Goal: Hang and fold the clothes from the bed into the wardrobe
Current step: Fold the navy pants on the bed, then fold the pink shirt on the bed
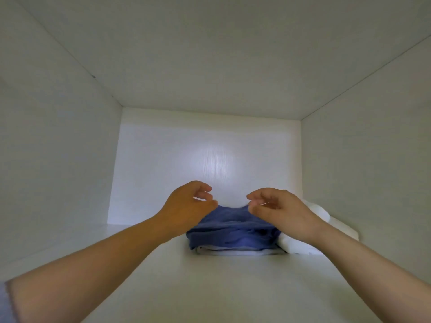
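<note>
A folded blue garment (233, 231) lies on the white wardrobe shelf (210, 287), stacked on a folded white garment (235, 251). Both of my arms reach into the compartment. My left hand (189, 203) hovers over the blue garment's far left edge, fingers loosely curled and apart from the thumb. My right hand (277, 207) hovers over its far right edge in the same loose pose. Each thumb tip sits right at the cloth's far edge. Neither hand visibly grips any cloth.
More folded white fabric (326, 227) lies to the right of the stack, against the right wall. White side walls, a back panel (210, 159) and a top panel enclose the compartment. Bare shelf lies left of and in front of the stack.
</note>
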A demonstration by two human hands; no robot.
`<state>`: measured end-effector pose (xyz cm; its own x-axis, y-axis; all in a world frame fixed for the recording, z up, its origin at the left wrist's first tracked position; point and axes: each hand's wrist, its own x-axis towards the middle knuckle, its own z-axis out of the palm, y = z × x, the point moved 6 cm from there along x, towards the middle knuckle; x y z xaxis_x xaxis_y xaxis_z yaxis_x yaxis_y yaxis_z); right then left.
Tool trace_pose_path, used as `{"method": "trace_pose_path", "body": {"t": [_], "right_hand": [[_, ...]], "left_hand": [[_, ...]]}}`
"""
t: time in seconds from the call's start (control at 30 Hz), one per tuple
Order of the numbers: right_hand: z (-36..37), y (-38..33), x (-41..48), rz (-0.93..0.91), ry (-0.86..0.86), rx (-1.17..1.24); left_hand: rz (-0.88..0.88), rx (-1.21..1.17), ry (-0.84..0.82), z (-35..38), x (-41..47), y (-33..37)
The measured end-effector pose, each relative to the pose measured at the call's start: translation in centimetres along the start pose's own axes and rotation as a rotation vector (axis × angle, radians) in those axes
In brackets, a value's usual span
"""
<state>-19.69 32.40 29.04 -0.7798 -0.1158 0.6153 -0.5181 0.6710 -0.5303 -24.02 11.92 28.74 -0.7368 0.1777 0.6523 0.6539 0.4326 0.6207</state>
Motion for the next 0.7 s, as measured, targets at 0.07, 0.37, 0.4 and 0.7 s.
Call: {"method": "trace_pose_path", "body": {"t": [0.07, 0.37, 0.4, 0.7], "right_hand": [[-0.2, -0.9, -1.8, -0.002, 0.033, 0.113], [-1.8, -3.1, -9.2, -0.084, 0.168, 0.551], [-1.9, -3.0, -9.9, -0.093, 0.188, 0.601], [0.4, -3.9, -13.6, -0.108, 0.116, 0.791]], "left_hand": [[0.007, -0.045, 0.007, -0.3, -1.7, 1.1], [-0.045, -0.342, 0.265, -0.4, -11.1, 6.0], [-0.068, -0.374, 0.287, 0.0, -12.3, 6.4], [-0.176, -0.406, 0.465, -0.5, -21.1, 8.6]]}}
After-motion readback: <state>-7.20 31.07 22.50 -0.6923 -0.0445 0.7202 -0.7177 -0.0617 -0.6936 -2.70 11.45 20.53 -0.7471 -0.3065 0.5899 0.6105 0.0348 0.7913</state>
